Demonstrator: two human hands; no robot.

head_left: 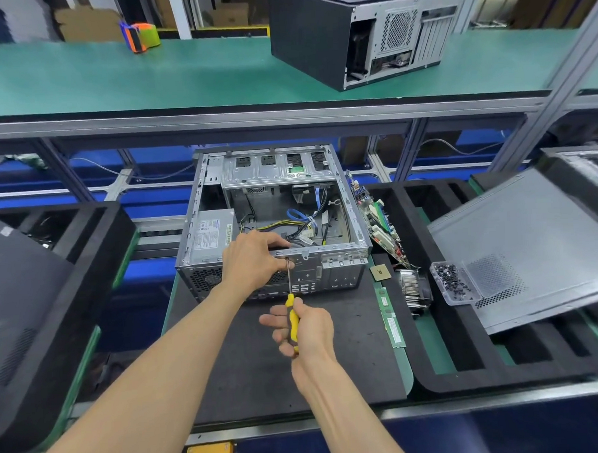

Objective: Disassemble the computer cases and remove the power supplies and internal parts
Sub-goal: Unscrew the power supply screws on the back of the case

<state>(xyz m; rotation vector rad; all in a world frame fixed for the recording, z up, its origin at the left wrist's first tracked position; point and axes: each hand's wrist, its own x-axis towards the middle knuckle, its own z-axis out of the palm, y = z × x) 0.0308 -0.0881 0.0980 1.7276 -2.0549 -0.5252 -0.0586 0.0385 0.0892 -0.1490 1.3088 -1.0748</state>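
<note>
**Screwdriver at the rear panel of the opened case**

Opened grey steel computer case [273, 224] lying on its side on the dark mat [262, 365] at scene centre, rear panel facing near. Left hand [254, 259] curled over the near top rim of the case, fingers bent around the metal edge, thumb by the screwdriver shaft. Right hand [304, 330] wrapped around the handle of the yellow-and-black screwdriver [291, 309], shaft running far-ward, tip against the rear panel just below the rim. Silver boxed power supply [210, 235] seated inside the case at its near-left corner, with bundled yellow, black and blue cables [304, 222] in the cavity to its right. Green motherboard [379, 222] leaning just beside the right wall of the case. Grey perforated side panel [524, 247] resting tilted on the black foam tray [468, 366] at right, a clear plastic box of dark screws [452, 283] at its near-left corner. Second black computer case [354, 32] standing on the green upper shelf [113, 83] at far right.
</note>
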